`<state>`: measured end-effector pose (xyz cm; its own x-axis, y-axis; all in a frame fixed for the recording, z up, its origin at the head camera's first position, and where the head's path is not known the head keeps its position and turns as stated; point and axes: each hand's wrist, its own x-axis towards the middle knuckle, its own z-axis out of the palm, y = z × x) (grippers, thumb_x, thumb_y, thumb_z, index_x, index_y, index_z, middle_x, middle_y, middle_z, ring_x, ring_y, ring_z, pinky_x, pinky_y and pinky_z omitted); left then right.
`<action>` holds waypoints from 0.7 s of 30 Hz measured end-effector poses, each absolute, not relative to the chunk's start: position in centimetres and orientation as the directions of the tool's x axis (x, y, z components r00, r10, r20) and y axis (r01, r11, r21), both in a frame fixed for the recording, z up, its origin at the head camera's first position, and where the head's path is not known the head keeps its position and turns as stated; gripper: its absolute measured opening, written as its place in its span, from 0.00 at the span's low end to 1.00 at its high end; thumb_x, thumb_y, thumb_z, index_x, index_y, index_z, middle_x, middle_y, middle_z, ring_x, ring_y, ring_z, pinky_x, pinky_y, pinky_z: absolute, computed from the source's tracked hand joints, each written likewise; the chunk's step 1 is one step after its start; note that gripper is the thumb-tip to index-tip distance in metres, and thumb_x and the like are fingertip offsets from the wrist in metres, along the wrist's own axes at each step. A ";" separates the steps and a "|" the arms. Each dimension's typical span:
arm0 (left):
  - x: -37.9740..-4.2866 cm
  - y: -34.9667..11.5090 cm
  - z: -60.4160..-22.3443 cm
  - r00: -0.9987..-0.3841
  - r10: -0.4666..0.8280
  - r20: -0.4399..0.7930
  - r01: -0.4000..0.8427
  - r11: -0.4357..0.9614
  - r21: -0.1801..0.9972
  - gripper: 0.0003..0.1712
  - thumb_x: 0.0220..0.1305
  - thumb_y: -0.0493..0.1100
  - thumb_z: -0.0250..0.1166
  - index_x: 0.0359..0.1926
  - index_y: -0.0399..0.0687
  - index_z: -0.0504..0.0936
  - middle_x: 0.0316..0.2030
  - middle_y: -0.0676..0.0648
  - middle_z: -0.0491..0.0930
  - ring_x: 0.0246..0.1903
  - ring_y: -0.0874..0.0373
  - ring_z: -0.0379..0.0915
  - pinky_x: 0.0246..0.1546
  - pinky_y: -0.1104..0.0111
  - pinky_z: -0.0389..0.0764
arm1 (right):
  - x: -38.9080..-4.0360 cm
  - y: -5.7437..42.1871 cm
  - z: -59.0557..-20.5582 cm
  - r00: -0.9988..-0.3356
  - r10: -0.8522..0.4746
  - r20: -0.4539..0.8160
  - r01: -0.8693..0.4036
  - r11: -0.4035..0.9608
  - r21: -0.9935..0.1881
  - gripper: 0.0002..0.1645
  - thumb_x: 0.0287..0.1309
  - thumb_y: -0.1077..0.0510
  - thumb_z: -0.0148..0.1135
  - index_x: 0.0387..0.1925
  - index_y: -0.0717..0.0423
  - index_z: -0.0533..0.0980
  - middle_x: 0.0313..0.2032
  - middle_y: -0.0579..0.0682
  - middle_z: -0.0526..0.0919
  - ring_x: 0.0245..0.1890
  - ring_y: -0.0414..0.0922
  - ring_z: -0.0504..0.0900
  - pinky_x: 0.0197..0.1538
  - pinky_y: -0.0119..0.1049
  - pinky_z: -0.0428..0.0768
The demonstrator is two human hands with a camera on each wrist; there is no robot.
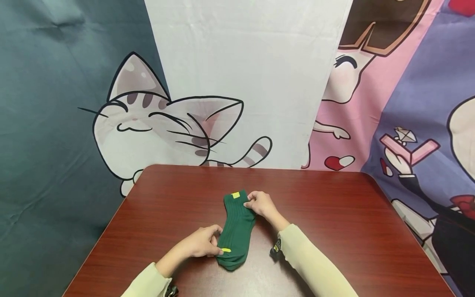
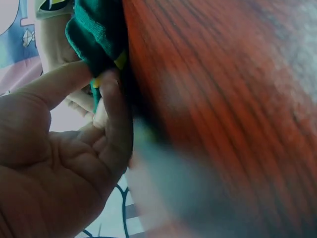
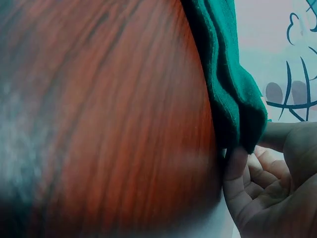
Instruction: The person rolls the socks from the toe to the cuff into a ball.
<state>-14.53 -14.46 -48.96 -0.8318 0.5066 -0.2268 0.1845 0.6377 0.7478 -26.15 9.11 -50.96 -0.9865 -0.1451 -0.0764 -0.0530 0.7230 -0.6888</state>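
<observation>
A dark green ribbed sock (image 1: 237, 231) lies lengthwise on the table, with a yellow patch near its far end and a yellow strip at its lower left edge. In the right wrist view the sock (image 3: 233, 84) shows several fabric layers along its side. My left hand (image 1: 202, 241) pinches the near left edge beside the yellow strip. The left wrist view has the thumb and forefinger of the left hand (image 2: 64, 144) meeting on the green cloth. At the far right edge, my right hand (image 1: 261, 204) pinches the fabric between thumb and fingers.
The reddish-brown wooden table (image 1: 326, 214) has rounded far corners. Behind it hangs a printed cloth backdrop (image 1: 252, 74) with a cartoon cat and figures. Light sleeves cover both forearms, and a small dark device (image 1: 276, 249) sits at the right wrist.
</observation>
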 end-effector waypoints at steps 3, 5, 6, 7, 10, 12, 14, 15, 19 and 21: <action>-14.4 -14.3 -49.0 -0.848 0.500 -0.176 0.269 0.693 0.669 0.34 0.47 0.47 0.73 0.54 0.43 0.69 0.23 0.55 0.74 0.18 0.65 0.68 0.22 0.72 0.70 | -26.1 9.0 -50.9 -0.986 -0.156 -0.050 -0.087 0.756 -0.649 0.10 0.49 0.52 0.70 0.30 0.51 0.77 0.26 0.43 0.78 0.27 0.41 0.73 0.33 0.35 0.73; -14.3 -14.1 -49.2 -0.858 0.497 -0.131 0.331 0.729 0.599 0.39 0.47 0.52 0.74 0.57 0.45 0.67 0.29 0.56 0.73 0.25 0.65 0.68 0.28 0.71 0.71 | -26.0 9.0 -50.9 -0.985 -0.168 -0.036 -0.111 0.781 -0.614 0.12 0.50 0.51 0.69 0.28 0.51 0.75 0.24 0.44 0.76 0.26 0.41 0.72 0.31 0.35 0.71; -14.3 -14.0 -49.2 -0.860 0.498 -0.108 0.356 0.739 0.572 0.41 0.46 0.53 0.74 0.59 0.46 0.66 0.32 0.55 0.73 0.29 0.64 0.69 0.32 0.69 0.72 | -25.9 8.9 -50.9 -0.985 -0.166 -0.039 -0.110 0.794 -0.598 0.13 0.50 0.50 0.69 0.27 0.51 0.74 0.23 0.44 0.75 0.25 0.42 0.71 0.30 0.35 0.70; -14.2 -14.0 -49.2 -0.861 0.502 -0.082 0.383 0.745 0.546 0.42 0.46 0.54 0.73 0.60 0.47 0.66 0.36 0.55 0.73 0.34 0.63 0.69 0.35 0.67 0.73 | -25.9 8.9 -50.9 -0.985 -0.165 -0.039 -0.113 0.808 -0.578 0.14 0.50 0.49 0.69 0.26 0.51 0.72 0.23 0.44 0.74 0.24 0.42 0.71 0.29 0.35 0.69; -14.1 -13.9 -49.2 -0.836 0.548 0.004 0.486 0.738 0.469 0.38 0.48 0.57 0.72 0.59 0.52 0.69 0.46 0.56 0.70 0.46 0.61 0.64 0.45 0.64 0.73 | -25.7 8.9 -50.9 -0.987 -0.154 -0.044 -0.107 0.841 -0.531 0.19 0.50 0.45 0.68 0.23 0.50 0.69 0.21 0.45 0.71 0.22 0.44 0.70 0.27 0.35 0.67; -14.1 -13.9 -49.1 -0.795 0.604 0.054 0.560 0.695 0.451 0.31 0.52 0.56 0.69 0.55 0.54 0.73 0.49 0.56 0.70 0.50 0.61 0.64 0.49 0.62 0.72 | -25.5 8.9 -50.9 -0.989 -0.141 -0.045 -0.097 0.849 -0.519 0.20 0.50 0.44 0.68 0.22 0.50 0.68 0.20 0.45 0.71 0.21 0.44 0.70 0.26 0.36 0.67; -14.1 -13.8 -49.0 -0.747 0.660 0.082 0.623 0.651 0.433 0.22 0.56 0.56 0.66 0.51 0.56 0.77 0.51 0.58 0.72 0.52 0.61 0.64 0.51 0.61 0.72 | -25.2 8.9 -50.9 -0.990 -0.139 -0.034 -0.102 0.851 -0.515 0.20 0.51 0.43 0.67 0.22 0.50 0.68 0.19 0.45 0.71 0.21 0.44 0.70 0.26 0.36 0.67; -14.1 -13.8 -48.9 -0.727 0.681 0.086 0.645 0.634 0.427 0.19 0.59 0.56 0.64 0.49 0.57 0.78 0.52 0.58 0.73 0.53 0.61 0.65 0.51 0.60 0.71 | -25.1 9.0 -50.9 -0.989 -0.143 -0.024 -0.110 0.850 -0.516 0.20 0.51 0.43 0.66 0.22 0.49 0.68 0.19 0.45 0.71 0.21 0.44 0.70 0.26 0.36 0.67; -13.9 -13.7 -48.8 -0.661 0.748 0.055 0.703 0.592 0.394 0.20 0.64 0.61 0.55 0.49 0.59 0.79 0.55 0.57 0.74 0.58 0.59 0.66 0.55 0.55 0.69 | -24.1 9.4 -50.6 -0.983 -0.180 0.029 -0.169 0.838 -0.518 0.15 0.52 0.46 0.66 0.23 0.48 0.70 0.21 0.44 0.72 0.23 0.43 0.70 0.28 0.36 0.68; -13.7 -13.8 -48.8 -0.632 0.774 0.037 0.729 0.578 0.367 0.24 0.63 0.65 0.52 0.50 0.59 0.79 0.56 0.56 0.74 0.60 0.58 0.65 0.57 0.55 0.67 | -23.5 9.7 -50.4 -0.975 -0.215 0.060 -0.213 0.820 -0.531 0.11 0.53 0.49 0.66 0.25 0.46 0.72 0.24 0.43 0.72 0.25 0.41 0.70 0.30 0.35 0.68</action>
<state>-13.74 -13.78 -48.76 -0.6321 0.7740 0.0369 0.7290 0.5779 0.3670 -23.47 9.69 -50.45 -0.9749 -0.2146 0.0601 -0.2132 0.8202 -0.5309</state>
